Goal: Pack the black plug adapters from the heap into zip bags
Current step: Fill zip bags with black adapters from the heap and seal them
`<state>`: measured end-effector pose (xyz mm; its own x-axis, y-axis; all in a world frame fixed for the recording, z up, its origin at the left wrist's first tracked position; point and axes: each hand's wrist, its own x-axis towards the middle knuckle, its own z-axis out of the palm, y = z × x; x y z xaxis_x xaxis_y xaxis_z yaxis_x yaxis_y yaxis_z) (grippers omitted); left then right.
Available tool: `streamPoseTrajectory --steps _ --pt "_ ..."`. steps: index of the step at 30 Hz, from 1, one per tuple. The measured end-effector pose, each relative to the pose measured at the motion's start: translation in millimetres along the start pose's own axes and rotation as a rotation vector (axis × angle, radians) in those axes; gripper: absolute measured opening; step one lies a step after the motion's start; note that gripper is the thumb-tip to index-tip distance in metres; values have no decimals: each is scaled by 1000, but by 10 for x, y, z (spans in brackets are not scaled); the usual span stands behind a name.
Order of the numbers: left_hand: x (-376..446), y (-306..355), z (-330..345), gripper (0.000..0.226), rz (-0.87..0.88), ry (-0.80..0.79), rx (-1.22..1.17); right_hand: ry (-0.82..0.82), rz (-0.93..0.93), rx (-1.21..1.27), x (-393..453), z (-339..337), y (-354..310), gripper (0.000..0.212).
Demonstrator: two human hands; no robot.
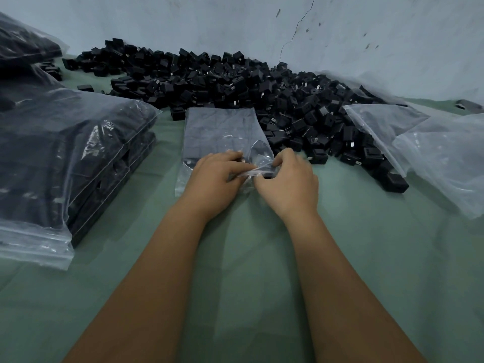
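Just in front of the heap of black plug adapters, the filled zip bag lies flat on the green counter, far end touching the heap's near edge. Both hands work its mouth: left hand and right hand each have fingers curled, pinching the clear zip strip between them, so looks like the sealing step. Bag's long axis runs away from the person toward the heap, slightly tilted; closed bottom points at the heap, open mouth points back at the person. Risks, my read: strip looks bunched near the right-hand corner, so the tracks may miss each other and leave a gap; adapters sitting close to the mouth could jam the seal or slip out when the bag is lifted. Left of the bag sits a stack of packed bags; right of it, empty bags lie partly over the heap.
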<state>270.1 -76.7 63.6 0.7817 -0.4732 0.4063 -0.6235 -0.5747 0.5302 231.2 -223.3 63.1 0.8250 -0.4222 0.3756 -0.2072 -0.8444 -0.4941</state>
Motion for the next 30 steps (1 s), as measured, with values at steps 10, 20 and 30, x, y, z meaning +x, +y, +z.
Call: streamPoseTrajectory --steps 10,20,30 --pt "-7 -15 1 29 6 5 -35 55 32 1 55 17 49 23" --pt "7 -7 -7 30 -12 -12 -12 18 169 57 148 64 105 14" --pt "15 -29 -1 30 -7 -26 36 -49 174 -87 210 87 27 6"
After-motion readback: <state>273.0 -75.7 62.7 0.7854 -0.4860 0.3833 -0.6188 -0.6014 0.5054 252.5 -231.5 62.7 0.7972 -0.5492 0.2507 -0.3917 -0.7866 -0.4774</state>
